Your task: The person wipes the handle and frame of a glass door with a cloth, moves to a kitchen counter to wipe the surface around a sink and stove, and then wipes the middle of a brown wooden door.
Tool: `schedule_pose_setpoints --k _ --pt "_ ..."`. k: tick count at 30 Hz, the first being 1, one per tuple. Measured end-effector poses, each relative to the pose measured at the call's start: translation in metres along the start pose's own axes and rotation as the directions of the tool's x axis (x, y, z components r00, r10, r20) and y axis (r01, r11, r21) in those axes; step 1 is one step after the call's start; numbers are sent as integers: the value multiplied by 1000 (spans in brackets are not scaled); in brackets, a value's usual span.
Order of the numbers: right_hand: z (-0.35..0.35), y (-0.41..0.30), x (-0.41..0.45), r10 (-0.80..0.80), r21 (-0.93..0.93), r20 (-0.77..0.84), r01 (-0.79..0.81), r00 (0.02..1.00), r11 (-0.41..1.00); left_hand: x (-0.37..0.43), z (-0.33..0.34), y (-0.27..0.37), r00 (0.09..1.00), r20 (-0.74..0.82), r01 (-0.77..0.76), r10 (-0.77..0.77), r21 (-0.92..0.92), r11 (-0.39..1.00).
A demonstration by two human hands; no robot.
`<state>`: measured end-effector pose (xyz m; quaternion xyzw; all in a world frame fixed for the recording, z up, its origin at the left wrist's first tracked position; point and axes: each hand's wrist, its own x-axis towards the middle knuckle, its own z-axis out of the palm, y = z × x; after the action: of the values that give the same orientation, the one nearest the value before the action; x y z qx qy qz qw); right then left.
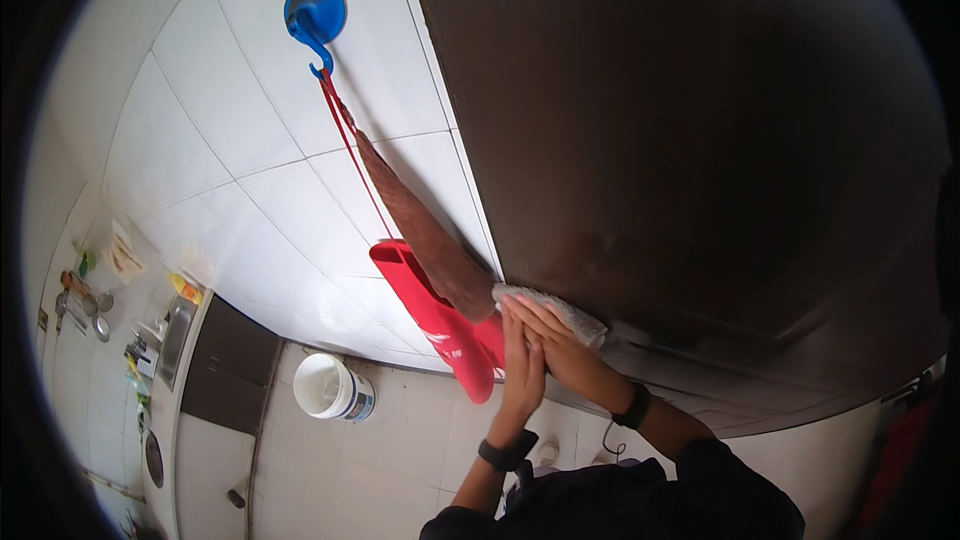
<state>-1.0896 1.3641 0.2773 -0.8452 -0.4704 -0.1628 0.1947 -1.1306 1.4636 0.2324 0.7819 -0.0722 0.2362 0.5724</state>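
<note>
My right hand [570, 352] presses a folded grey cloth [577, 319] against a large dark brown panel [637, 165], close to its left edge. Held close beside it, my left hand [523, 379] has its straight fingers at the cloth's left end, where they meet the right fingers. Part of the left fingertips is hidden. Just left of both hands hang a brown cloth [420, 232] and a red fabric pouch [420, 300] with pale print. Their loops hang from a blue suction hook [315, 11] on the white tiled wall [262, 90].
On the tiled floor [390, 450] stands a white bucket [322, 388]. A counter with a steel sink [178, 337] runs along the far left, with a yellow bottle [185, 289] beside it and utensils [82, 304] hanging above. A thin dark cable [615, 442] lies near my feet.
</note>
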Motion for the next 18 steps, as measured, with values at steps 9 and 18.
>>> schedule_pose_setpoints --k 9,18 --pt "-22 -5 -16 126 165 115 -144 985 976 -11 2 -6 974 182 -110 136 -150 983" --pt "-28 1 -61 301 -80 75 -295 951 952 3 10 7 836 393 -358 383 -139 923"
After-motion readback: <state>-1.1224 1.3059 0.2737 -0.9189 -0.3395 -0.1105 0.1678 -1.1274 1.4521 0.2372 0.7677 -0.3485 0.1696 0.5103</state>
